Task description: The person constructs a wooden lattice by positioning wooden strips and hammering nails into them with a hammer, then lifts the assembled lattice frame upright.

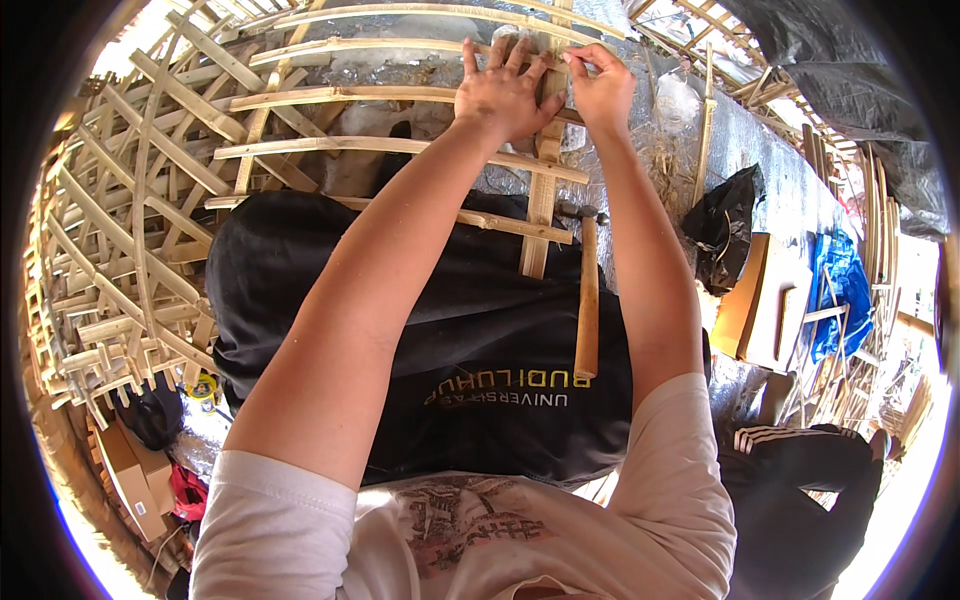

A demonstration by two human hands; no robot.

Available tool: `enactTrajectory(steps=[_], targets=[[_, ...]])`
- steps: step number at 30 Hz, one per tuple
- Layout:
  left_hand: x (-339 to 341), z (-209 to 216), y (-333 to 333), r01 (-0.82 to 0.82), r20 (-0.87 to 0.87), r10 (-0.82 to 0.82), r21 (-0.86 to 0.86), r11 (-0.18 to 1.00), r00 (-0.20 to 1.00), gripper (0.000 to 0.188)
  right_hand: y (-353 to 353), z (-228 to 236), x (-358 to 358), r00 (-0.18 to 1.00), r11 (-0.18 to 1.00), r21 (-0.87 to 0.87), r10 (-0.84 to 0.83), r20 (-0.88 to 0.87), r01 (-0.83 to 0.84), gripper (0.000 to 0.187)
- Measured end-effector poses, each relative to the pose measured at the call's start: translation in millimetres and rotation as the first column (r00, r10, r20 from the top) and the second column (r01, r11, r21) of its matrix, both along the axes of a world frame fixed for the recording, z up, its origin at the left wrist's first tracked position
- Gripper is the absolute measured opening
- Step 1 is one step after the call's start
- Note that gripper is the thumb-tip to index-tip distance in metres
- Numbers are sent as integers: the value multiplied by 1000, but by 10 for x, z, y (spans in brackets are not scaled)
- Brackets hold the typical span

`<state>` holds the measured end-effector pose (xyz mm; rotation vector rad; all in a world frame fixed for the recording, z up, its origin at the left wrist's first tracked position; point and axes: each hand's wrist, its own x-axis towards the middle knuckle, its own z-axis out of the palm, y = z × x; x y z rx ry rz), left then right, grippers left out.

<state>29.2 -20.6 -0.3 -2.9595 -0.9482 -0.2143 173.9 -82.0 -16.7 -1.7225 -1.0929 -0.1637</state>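
A frame of pale bamboo slats point(345, 95) lies before me, partly over my lap. Its long strips cross an upright batten point(541, 200) near the right ends. My left hand point(503, 92) presses flat there with fingers spread across a slat. Just to its right, my right hand point(602, 88) is closed, thumb and forefinger pinched together above the batten. Whatever sits in that pinch is too small to make out. A hammer point(587, 300) with a wooden handle rests on the black cloth point(450, 330) covering my legs, its head beside the batten.
Many nailed bamboo lattices point(150, 200) are piled at the left. Cardboard boxes point(130, 480) stand lower left. On the right are a black plastic bag point(725, 225), another carton point(770, 305), a blue tarp point(842, 295) and a person's dark-trousered leg point(790, 500). Silvery sheeting point(660, 130) covers the ground ahead.
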Motion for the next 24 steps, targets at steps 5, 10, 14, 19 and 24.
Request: enactTrajectory(steps=[5, 10, 14, 19, 24], targets=[[20, -9, -8, 1, 6, -1, -1, 1000, 1000, 65, -4, -16, 27, 1000, 1000, 8, 7, -21, -7, 6], [5, -25, -12, 1, 7, -1, 1, 1000, 1000, 64, -24, 29, -12, 1000, 1000, -26, -5, 15, 6, 6], [5, -33, -9, 2, 24, -3, 19, 1000, 1000, 64, -28, 11, 0, 1000, 1000, -24, -5, -9, 5, 7], [-4, -40, -3, 5, 43, -6, 24, 1000, 999, 63, -2, -27, 17, 1000, 1000, -9, -3, -9, 3, 7], [22, -13, -2, 17, 46, -18, 21, 1000, 999, 64, -9, -32, 42, 1000, 1000, 22, -7, 11, 7, 7]])
